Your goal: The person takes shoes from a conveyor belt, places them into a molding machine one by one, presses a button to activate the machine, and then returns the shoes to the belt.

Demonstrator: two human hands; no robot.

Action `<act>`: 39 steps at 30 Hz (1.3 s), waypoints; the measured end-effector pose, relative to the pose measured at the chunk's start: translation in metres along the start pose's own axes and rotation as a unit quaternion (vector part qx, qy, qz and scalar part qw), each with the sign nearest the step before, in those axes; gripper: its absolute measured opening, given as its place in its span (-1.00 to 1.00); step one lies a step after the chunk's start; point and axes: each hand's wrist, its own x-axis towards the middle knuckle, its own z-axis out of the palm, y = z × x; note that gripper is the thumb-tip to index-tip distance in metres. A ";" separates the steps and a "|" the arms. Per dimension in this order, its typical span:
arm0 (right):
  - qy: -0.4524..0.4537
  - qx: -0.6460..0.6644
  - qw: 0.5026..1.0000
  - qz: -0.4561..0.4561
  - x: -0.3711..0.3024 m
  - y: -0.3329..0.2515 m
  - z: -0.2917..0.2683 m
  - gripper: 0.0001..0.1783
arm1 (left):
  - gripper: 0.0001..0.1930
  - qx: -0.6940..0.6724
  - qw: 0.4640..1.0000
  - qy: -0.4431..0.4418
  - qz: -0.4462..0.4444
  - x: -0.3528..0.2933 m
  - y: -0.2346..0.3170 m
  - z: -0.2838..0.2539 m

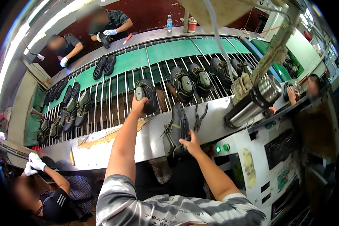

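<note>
- 9 o'clock: waiting shoes (83, 110) on the rack (116, 94)
- 11 o'clock: left hand (139, 104) gripping a black shoe (151, 100), on the rack
- 5 o'clock: second shoe (176, 132), off the rack by the tabletop (216, 113), gripped by the right hand (192, 145)
- 2 o'clock: further shoes (222, 73), no hand on them yet

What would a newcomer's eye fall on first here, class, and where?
Probably the bright green strip along the far side of the metal bars. Nearer, the left hand touches a dark shoe over those bars, while the right hand holds a second shoe at the bench. A steel flask gleams at the right.
</note>
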 end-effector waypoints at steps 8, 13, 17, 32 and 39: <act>-0.035 0.033 0.999 0.022 -0.004 -0.006 -0.007 0.07 | 0.07 0.099 0.993 0.014 0.054 0.008 -0.028 0.057; -0.028 0.079 0.995 0.048 -0.004 -0.019 0.002 0.06 | 0.12 0.093 0.993 0.009 0.074 0.002 -0.025 0.042; -0.031 0.093 0.992 0.079 -0.016 -0.041 0.016 -0.06 | -0.45 0.089 0.984 0.097 0.120 -0.073 -0.084 -0.008; 0.074 0.274 0.953 0.104 -0.109 -0.038 0.036 0.03 | -0.91 0.175 0.967 0.093 0.162 -0.234 -0.120 -0.082; -0.015 0.438 0.898 0.038 -0.239 -0.025 -0.032 -0.19 | -0.86 0.178 0.971 0.070 0.144 -0.235 -0.126 -0.086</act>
